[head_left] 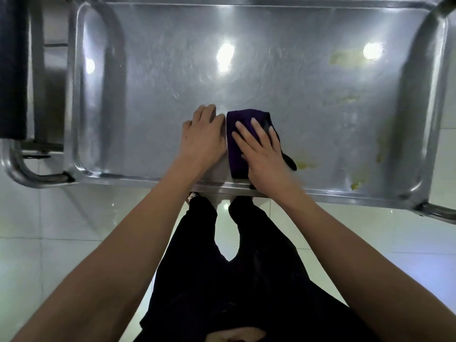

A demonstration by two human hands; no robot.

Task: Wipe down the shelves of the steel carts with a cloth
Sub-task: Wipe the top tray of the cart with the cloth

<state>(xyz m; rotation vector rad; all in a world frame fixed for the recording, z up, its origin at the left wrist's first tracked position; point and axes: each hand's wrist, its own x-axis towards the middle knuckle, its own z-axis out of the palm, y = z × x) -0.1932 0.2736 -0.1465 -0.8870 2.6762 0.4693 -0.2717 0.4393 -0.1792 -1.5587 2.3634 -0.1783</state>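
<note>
At nine o'clock of the view a tubular steel push handle [22, 169] curves round the end of the steel cart, with a dark upright object [12, 70] and another steel surface beyond it. The cart's top shelf [160, 70], a shallow steel tray with a raised rim, fills the upper half of the view and reflects three ceiling lights.

Just left of centre, the left hand [203, 130] lies flat on the bare steel, its fingers straight, close together and pointing toward twelve o'clock; it holds nothing and seems to steady the cart. Touching its right edge is the dark purple cloth [237, 144], folded into a pad near the shelf's near rim, at six o'clock of the tray. The right hand [261, 154] presses down on the cloth with straight, slightly spread fingers, a loose dark corner trailing out at four o'clock of the hand.

The wiping of this shelf looks to be under way but not finished: yellowish smears [345, 58] remain at two o'clock of the tray, and more residue [356, 185] runs along its right side and near corner. The next move likely calls for sliding the pressed cloth rightward toward three o'clock, keeping firm flat pressure over those stains. Below, black trousers [222, 267] stand on a pale tiled floor [61, 230].
</note>
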